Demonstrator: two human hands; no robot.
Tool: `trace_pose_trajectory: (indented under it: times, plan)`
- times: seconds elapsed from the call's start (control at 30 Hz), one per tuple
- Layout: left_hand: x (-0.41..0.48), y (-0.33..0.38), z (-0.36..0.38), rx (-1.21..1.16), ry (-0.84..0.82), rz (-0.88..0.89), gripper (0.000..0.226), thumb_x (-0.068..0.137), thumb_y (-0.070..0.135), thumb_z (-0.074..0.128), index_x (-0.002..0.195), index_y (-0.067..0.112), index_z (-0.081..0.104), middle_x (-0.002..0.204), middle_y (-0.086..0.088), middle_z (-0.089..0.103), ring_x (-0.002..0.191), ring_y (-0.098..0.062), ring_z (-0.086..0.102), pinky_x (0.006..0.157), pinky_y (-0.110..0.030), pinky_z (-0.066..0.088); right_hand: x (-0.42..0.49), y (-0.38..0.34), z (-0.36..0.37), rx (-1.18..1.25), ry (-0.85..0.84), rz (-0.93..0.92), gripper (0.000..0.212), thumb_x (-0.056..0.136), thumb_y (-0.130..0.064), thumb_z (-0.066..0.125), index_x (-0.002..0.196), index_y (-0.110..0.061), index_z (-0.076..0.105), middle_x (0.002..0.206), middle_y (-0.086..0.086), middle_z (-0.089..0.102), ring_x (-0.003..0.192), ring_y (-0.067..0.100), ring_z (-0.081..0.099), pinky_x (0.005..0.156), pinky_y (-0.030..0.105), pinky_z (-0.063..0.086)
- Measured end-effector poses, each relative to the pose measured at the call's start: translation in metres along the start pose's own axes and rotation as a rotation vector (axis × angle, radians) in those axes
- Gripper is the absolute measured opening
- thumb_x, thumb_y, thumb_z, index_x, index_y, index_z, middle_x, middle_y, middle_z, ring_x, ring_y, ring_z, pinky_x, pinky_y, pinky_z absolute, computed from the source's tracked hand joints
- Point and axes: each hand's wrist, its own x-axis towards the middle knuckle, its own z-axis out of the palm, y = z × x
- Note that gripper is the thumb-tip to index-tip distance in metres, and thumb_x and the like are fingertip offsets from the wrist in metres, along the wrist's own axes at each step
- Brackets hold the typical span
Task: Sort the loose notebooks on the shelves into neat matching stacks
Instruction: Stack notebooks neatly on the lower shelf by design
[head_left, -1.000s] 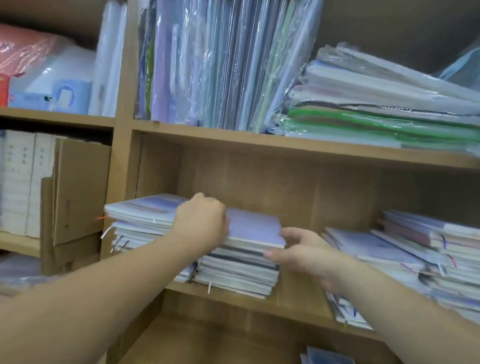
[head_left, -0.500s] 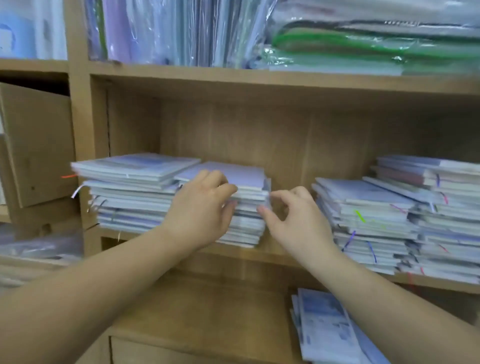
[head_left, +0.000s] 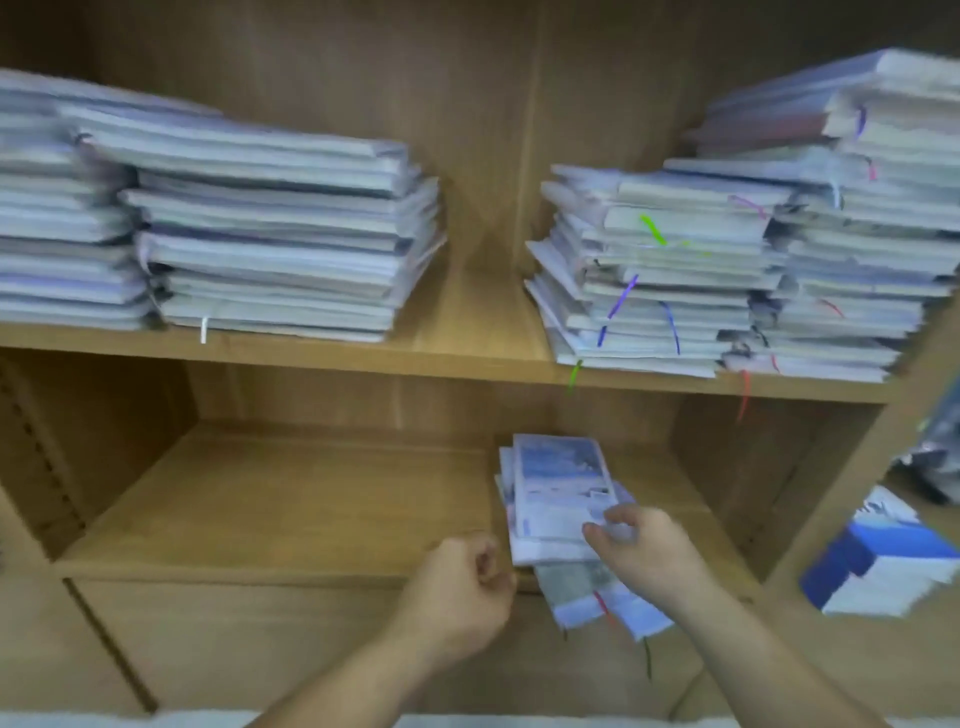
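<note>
Loose pile (head_left: 523, 545) of notebooks sits on the lower shelf (head_left: 311, 509), right of centre, at the front edge. Top notebook (head_left: 558, 483): flat, face up, long axis running front to back into the shelf, a short edge facing the person, leaning slightly left at the far end. Cover is glossy, pale blue sky-like print over white. Books under it are skewed: the bottom ones (head_left: 576, 597) fan towards the right and overhang the shelf front, with a red ribbon (head_left: 602, 605) and a dark ribbon (head_left: 647, 660) hanging off them. Right hand (head_left: 649, 556) is at the pile's near right corner, fingers curled, thumb and forefinger pinching the top notebook's corner; motion blur there, so grip depth is unclear. Left hand (head_left: 457, 592) is just left of the pile's near left corner, curled into a loose fist, nothing in it, not clearly touching the pile. Shelving is light wood-grain board. Upper shelf (head_left: 467, 358) carries four flat stacks of pale blue-white notebooks: far-left stack (head_left: 57, 218), left-centre stack (head_left: 280, 239), then a gap, right-centre stack (head_left: 665, 291), far-right stack (head_left: 872, 218). The right two are ragged, with coloured ribbons sticking out, a green one (head_left: 653, 228) among them. Blue-and-white pack (head_left: 883, 566) lies beyond the unit's right side panel.
</note>
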Motion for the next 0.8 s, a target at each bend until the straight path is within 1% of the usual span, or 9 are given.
trace_pose_trajectory:
  times: [0.1, 0.2, 0.3, 0.37, 0.43, 0.53, 0.63, 0.73, 0.8]
  plan:
    - [0.029, -0.007, 0.028, -0.081, 0.0, -0.072, 0.026, 0.091, 0.03, 0.068, 0.072, 0.025, 0.052, 0.07, 0.003, 0.065, 0.068, -0.01, 0.062, 0.062, -0.023, 0.044, 0.02, 0.027, -0.005, -0.072, 0.036, -0.003, 0.05, 0.09, -0.046, 0.069, 0.106, 0.001, 0.068, 0.107, 0.022, 0.07, 0.104, 0.04, 0.064, 0.082, 0.041, 0.05]
    - [0.055, -0.016, 0.047, -0.16, 0.033, -0.111, 0.024, 0.088, 0.046, 0.059, 0.082, 0.022, 0.059, 0.084, 0.001, 0.067, 0.09, -0.026, 0.067, 0.076, -0.032, 0.051, 0.033, 0.041, -0.004, 0.01, 0.002, 0.09, 0.061, 0.089, -0.055, 0.068, 0.129, -0.008, 0.065, 0.131, 0.009, 0.067, 0.124, 0.03, 0.059, 0.097, 0.036, 0.048]
    - [0.073, -0.018, 0.062, -0.255, 0.062, -0.217, 0.03, 0.095, 0.043, 0.058, 0.103, 0.016, 0.068, 0.102, 0.0, 0.075, 0.098, -0.025, 0.068, 0.09, -0.037, 0.054, 0.041, 0.049, 0.005, 0.045, -0.058, 0.152, 0.075, 0.083, -0.07, 0.064, 0.14, -0.021, 0.059, 0.141, 0.0, 0.061, 0.13, 0.023, 0.055, 0.099, 0.032, 0.045]
    - [0.079, -0.017, 0.069, -0.308, 0.09, -0.269, 0.022, 0.098, 0.036, 0.062, 0.106, 0.017, 0.07, 0.104, 0.005, 0.074, 0.1, -0.023, 0.069, 0.09, -0.034, 0.055, 0.044, 0.051, 0.008, 0.026, -0.085, 0.175, 0.078, 0.08, -0.077, 0.061, 0.139, -0.025, 0.058, 0.139, 0.0, 0.062, 0.127, 0.026, 0.057, 0.098, 0.036, 0.048]
    - [0.083, -0.017, 0.075, -0.369, 0.084, -0.29, 0.024, 0.089, 0.041, 0.069, 0.104, 0.022, 0.071, 0.1, 0.011, 0.076, 0.094, -0.019, 0.072, 0.086, -0.038, 0.059, 0.047, 0.051, 0.006, 0.036, -0.083, 0.212, 0.087, 0.076, -0.082, 0.061, 0.143, -0.028, 0.054, 0.141, -0.001, 0.059, 0.129, 0.027, 0.055, 0.097, 0.037, 0.047]
    - [0.092, -0.033, 0.091, -0.438, 0.061, -0.347, 0.035, 0.072, 0.047, 0.073, 0.103, 0.031, 0.069, 0.092, 0.01, 0.078, 0.084, -0.019, 0.075, 0.076, -0.047, 0.063, 0.049, 0.053, 0.004, 0.117, -0.053, 0.246, 0.082, 0.07, -0.082, 0.066, 0.134, -0.032, 0.058, 0.131, -0.003, 0.064, 0.122, 0.026, 0.06, 0.099, 0.04, 0.049]
    - [0.085, -0.019, 0.085, -0.433, 0.079, -0.354, 0.023, 0.079, 0.032, 0.078, 0.098, 0.022, 0.069, 0.095, 0.006, 0.077, 0.086, -0.017, 0.073, 0.081, -0.033, 0.06, 0.046, 0.059, 0.005, 0.107, -0.044, 0.251, 0.09, 0.056, -0.093, 0.064, 0.127, -0.037, 0.062, 0.115, -0.014, 0.071, 0.107, 0.018, 0.066, 0.095, 0.041, 0.054]
    - [0.075, -0.02, 0.079, -0.324, -0.008, -0.326, 0.047, 0.068, 0.045, 0.07, 0.111, 0.025, 0.064, 0.102, 0.01, 0.075, 0.095, -0.015, 0.072, 0.09, -0.035, 0.058, 0.042, 0.066, 0.011, 0.146, -0.124, 0.213, 0.072, 0.062, -0.085, 0.07, 0.117, -0.039, 0.06, 0.114, -0.022, 0.067, 0.104, 0.01, 0.066, 0.094, 0.037, 0.054]
    - [0.069, -0.023, 0.072, -0.247, -0.076, -0.311, 0.054, 0.067, 0.049, 0.066, 0.115, 0.025, 0.061, 0.107, 0.01, 0.074, 0.1, -0.015, 0.07, 0.091, -0.035, 0.057, 0.039, 0.069, 0.012, 0.185, -0.153, 0.175, 0.074, 0.06, -0.083, 0.073, 0.116, -0.035, 0.064, 0.108, -0.019, 0.073, 0.1, 0.01, 0.07, 0.092, 0.04, 0.057]
